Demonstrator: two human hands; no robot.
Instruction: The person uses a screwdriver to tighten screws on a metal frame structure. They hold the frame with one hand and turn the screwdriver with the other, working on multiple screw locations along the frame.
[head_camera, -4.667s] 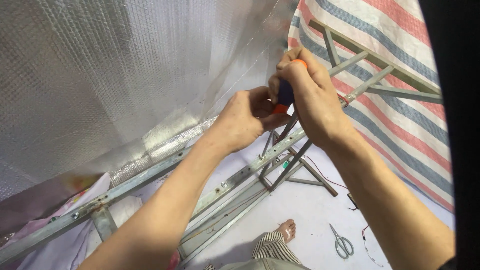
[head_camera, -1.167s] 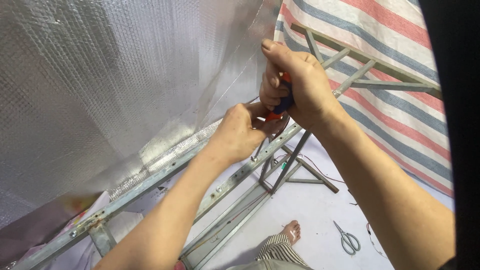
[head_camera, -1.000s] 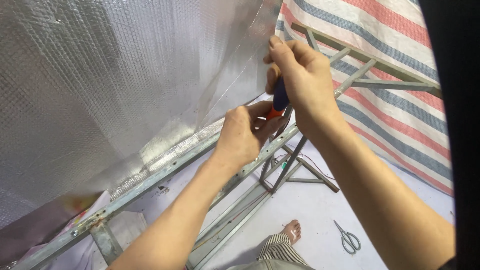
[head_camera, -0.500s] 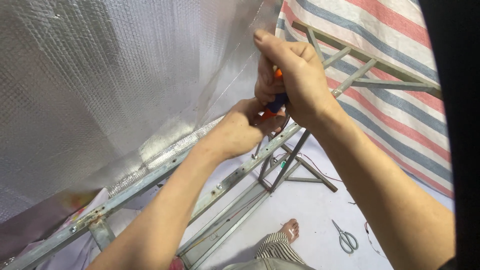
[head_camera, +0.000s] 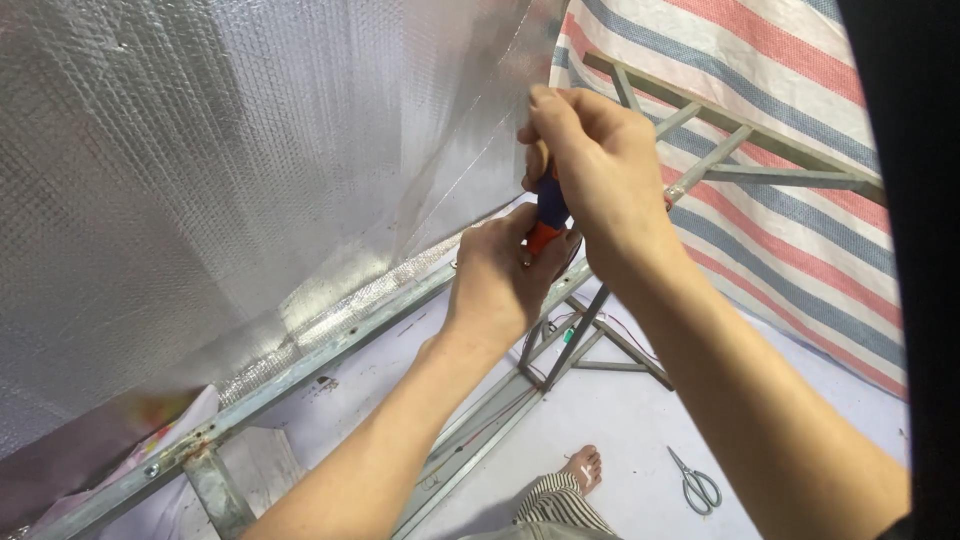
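My right hand (head_camera: 598, 172) grips the blue and orange handle of a screwdriver (head_camera: 547, 214), held upright with the tip pointing down at a grey slotted metal rail (head_camera: 330, 352). My left hand (head_camera: 502, 275) is closed around the lower end of the tool where it meets the rail; the tip and whatever fastener sits there are hidden by my fingers. A silver bubble-foil sheet (head_camera: 220, 170) hangs along the rail on the left.
More angle-iron frame bars (head_camera: 700, 165) cross in front of a red, blue and white striped tarp (head_camera: 790, 190). Below on the pale floor lie scissors (head_camera: 695, 485) and thin wires (head_camera: 610, 330). A bare foot with a striped trouser leg (head_camera: 570, 490) shows at the bottom.
My right hand has turned on the screwdriver handle and regripped it several times. My left hand has stayed at the tool's tip on the rail. The view shifted only slightly.
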